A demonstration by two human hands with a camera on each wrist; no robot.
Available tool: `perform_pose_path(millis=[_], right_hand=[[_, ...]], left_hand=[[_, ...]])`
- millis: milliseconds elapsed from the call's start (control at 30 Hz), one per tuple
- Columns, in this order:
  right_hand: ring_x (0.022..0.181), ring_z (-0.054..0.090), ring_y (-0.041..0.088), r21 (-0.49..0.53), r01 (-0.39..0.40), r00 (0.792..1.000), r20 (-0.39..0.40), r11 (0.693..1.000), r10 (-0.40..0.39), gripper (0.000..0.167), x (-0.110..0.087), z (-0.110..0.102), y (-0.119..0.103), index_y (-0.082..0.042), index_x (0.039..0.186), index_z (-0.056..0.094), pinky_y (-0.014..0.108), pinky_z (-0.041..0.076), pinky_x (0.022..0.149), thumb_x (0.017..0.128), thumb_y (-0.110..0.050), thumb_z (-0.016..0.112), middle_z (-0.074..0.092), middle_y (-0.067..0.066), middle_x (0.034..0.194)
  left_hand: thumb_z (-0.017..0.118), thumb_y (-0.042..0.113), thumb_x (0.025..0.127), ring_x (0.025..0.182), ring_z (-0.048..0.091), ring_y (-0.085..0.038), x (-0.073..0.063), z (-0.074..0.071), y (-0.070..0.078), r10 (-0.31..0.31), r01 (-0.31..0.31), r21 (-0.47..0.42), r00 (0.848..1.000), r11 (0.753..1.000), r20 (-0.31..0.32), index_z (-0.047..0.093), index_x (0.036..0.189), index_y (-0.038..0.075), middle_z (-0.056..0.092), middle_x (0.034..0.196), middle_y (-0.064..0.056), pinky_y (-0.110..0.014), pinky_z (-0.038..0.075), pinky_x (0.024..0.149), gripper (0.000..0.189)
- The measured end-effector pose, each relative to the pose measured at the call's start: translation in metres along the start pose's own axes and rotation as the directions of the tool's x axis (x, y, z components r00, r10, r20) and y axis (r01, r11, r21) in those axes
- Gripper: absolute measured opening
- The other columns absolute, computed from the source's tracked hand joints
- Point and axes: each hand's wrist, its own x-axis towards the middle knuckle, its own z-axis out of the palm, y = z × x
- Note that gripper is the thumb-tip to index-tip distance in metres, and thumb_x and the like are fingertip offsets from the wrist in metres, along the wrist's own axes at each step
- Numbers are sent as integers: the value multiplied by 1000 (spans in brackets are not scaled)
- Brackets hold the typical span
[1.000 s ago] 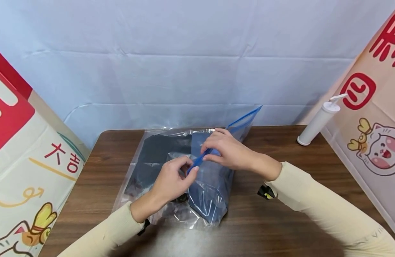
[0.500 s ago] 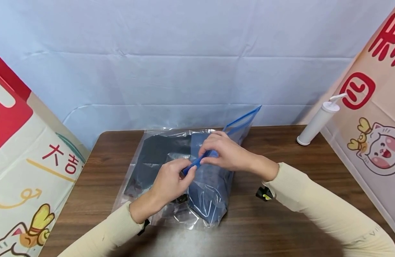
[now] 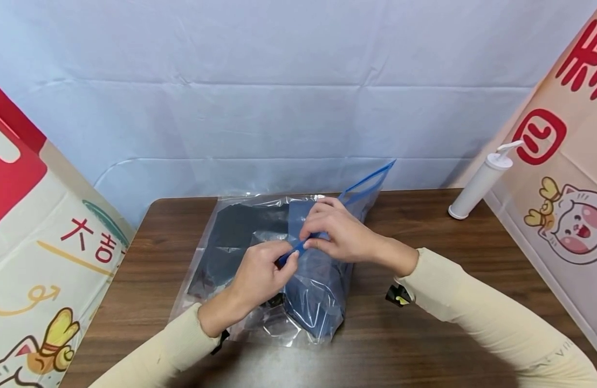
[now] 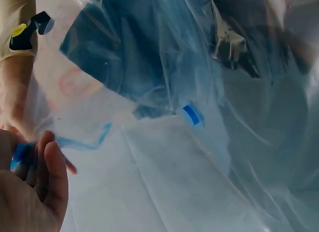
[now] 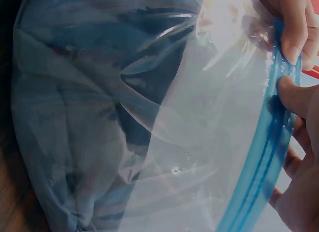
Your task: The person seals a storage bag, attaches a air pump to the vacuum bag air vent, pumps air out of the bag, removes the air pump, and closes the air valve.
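Head view: left hand point(image 3: 259, 275) and right hand point(image 3: 344, 231) pinch the zip point(image 3: 299, 248) along the bag point(image 3: 317, 302), seemingly sealing it; the bag's gaping corner point(image 3: 391, 165) likely needs pressing next.

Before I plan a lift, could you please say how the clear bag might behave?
The clear bag is probably floppy, given its many wrinkles, and perhaps slippery, judging by its glossy highlights. The blue strip may be stiffer: it runs smoothly.
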Motion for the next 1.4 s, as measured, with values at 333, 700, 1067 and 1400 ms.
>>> perform_pose_path(millis=[333,700,1067,1400], right_hand=[[98,60,15,-48,-45,999,-28,998,43,5,-2,2,-2,-17,92,76,59,28,113,90,-16,80,70,-8,91],[98,60,13,28,-2,1000,-31,1000,3,5,-5,5,5,-16,92,76,62,27,112,89,-15,81,70,-10,91],[98,62,15,22,41,995,-87,999,-39,7,-5,6,7,-18,89,76,59,29,109,88,-12,80,70,-9,89],[99,62,15,4,-3,1000,-20,1000,3,7,-6,2,8,-17,93,76,61,26,113,88,-16,81,69,-9,90]], left_hand=[[68,8,89,54,50,-4,-3,0,-5,-31,31,29,999,999,-10,61,73,13,51,65,5,-18,43,51,19],[66,5,90,52,40,-3,1,0,-3,11,-11,30,1000,999,3,52,67,14,44,61,5,-17,35,48,28],[65,6,89,52,39,-4,4,1,-6,26,-27,28,1000,999,6,48,65,14,40,61,5,-18,35,48,31],[66,8,91,55,44,-5,3,0,-8,33,-34,71,999,997,24,52,68,13,46,63,5,-18,39,50,27]])
